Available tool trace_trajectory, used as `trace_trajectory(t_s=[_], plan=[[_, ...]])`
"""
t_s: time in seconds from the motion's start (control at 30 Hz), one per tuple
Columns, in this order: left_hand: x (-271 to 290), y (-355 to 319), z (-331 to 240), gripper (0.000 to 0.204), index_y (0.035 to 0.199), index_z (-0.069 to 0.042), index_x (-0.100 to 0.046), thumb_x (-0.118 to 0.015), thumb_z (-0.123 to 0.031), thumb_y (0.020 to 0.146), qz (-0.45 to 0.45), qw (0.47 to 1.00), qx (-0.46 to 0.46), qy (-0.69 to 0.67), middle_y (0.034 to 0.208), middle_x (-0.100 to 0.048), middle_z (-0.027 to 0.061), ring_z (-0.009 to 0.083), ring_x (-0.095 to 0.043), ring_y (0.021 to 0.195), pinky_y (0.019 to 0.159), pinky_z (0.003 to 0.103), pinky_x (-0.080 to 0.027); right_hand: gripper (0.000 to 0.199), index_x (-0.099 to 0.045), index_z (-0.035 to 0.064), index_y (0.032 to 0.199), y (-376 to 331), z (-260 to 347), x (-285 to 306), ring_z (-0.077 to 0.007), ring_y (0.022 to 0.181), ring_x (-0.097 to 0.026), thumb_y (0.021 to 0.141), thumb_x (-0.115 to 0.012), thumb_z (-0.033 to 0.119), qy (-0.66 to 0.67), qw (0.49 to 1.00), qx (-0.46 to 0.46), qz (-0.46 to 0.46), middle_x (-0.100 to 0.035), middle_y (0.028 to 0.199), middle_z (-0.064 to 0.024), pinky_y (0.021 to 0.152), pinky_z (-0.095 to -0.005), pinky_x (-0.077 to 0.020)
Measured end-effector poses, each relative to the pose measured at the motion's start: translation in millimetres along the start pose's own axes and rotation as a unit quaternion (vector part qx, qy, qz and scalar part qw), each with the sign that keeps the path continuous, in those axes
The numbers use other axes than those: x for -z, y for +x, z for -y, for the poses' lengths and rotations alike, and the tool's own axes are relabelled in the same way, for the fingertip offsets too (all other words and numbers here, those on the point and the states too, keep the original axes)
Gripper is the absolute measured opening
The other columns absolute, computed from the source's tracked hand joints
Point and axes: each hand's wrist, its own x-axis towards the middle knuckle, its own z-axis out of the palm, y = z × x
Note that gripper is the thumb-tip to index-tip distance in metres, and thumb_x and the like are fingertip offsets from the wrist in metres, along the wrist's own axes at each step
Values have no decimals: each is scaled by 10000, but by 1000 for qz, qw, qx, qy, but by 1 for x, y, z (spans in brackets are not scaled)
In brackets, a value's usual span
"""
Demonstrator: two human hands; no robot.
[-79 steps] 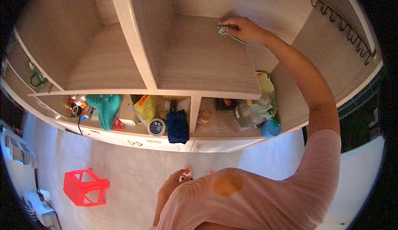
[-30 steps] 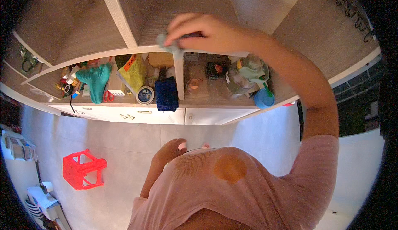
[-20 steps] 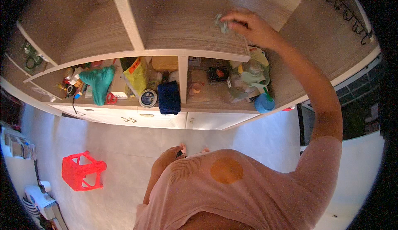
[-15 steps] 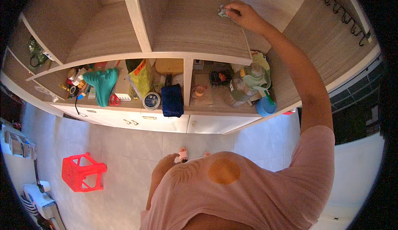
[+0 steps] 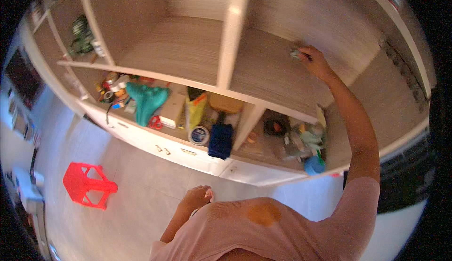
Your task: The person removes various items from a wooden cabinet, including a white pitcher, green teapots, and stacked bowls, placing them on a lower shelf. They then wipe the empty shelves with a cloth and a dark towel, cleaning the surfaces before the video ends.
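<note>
My right hand (image 5: 314,62) reaches up into the upper right compartment of the wooden cabinet. Its fingers are closed on a small, crumpled light-grey cloth (image 5: 294,53), which rests against the compartment's shelf board (image 5: 268,54). Blur hides the cloth's details. Low in front of my body hangs my left hand (image 5: 195,198), near the shirt and away from the cabinet; its fingers are blurred and partly turned from view.
Below lies a cluttered shelf: a teal glove-like item (image 5: 146,102), red scissors (image 5: 155,122), a yellow bag (image 5: 195,110), a round tin (image 5: 198,135), a dark blue cloth (image 5: 220,141) and a blue container (image 5: 314,165). A red stool (image 5: 89,185) stands on the floor. Black hooks (image 5: 402,70) line the right wall.
The view has swung, so the cabinet appears tilted and shifted rightward and down. My right hand still grips the cloth on the upper shelf board. My left hand stays low by my body.
</note>
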Motion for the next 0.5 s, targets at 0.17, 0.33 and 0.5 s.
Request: trace_trajectory(t_s=[0.17, 0.33, 0.5], plan=[[-2, -18, 15, 372, 1093, -100, -553, -411, -349, 856, 64, 992, 102, 47, 1026, -587, 174, 339, -564, 925, 812, 444, -427, 193, -573, 18, 966, 36, -38, -22, -297, 933, -539, 785, -585, 83, 9, 997, -80, -12, -563, 959, -156, 821, -344, -435], [8, -38, 9, 337, 1080, -133, -570, -425, -316, 836, 76, 988, 134, -4, 944, -615, 163, 336, -579, 891, 787, 443, -439, 185, -543, 19, 979, 3, -32, -18, -306, 872, -537, 796, -558, 29, 3, 1000, 2, -18, -542, 944, -155, 777, -345, -436], [-48, -12, 82, 287, 952, -91, -591, -455, -309, 824, 43, 998, 30, 17, 822, -621, 165, 355, -593, 794, 698, 458, -457, 162, -549, 1, 975, -60, 48, 21, -272, 780, -504, 818, -533, 36, 42, 998, 10, 44, -504, 877, -140, 707, -343, -423]])
